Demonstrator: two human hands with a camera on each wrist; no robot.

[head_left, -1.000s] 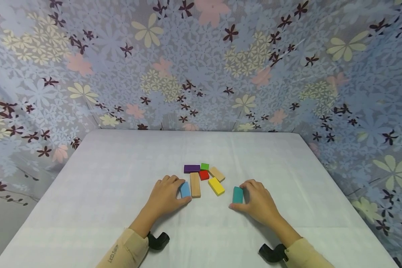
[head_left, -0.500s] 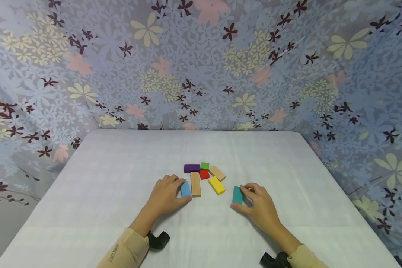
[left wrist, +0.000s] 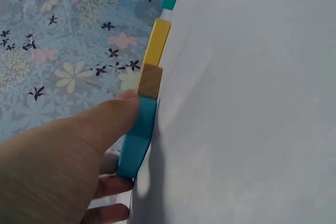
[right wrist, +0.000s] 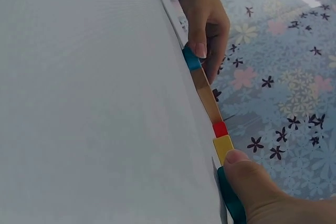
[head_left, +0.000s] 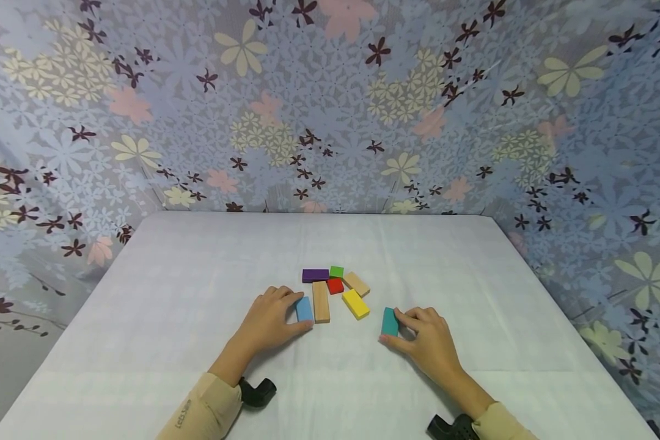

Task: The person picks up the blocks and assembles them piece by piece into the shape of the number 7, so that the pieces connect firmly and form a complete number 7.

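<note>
My left hand (head_left: 272, 321) holds a light blue block (head_left: 305, 310) between thumb and fingers at the middle of the table. In the left wrist view, the thumb lies at one end of that blue block (left wrist: 138, 137), with fingertips at its other end. Right beside it lies a long plain wooden block (head_left: 321, 302). Farther right, my right hand (head_left: 426, 339) pinches a teal block (head_left: 389, 322), thumb at the near end and index finger at the far end. The right wrist view shows the thumb over the teal block (right wrist: 231, 195), partly covering it.
Between the hands lie a yellow block (head_left: 355, 304), a red block (head_left: 335, 286) and a short wooden block (head_left: 357, 284). Behind them are a purple block (head_left: 315, 276) and a green block (head_left: 337, 272). A white cloth (head_left: 198, 256) covers the table; a flowered curtain (head_left: 330, 122) hangs behind.
My right hand has shifted slightly toward the near side, and the teal block in it has turned a little. The left thumb has drawn back slightly; the other blocks stay put.
</note>
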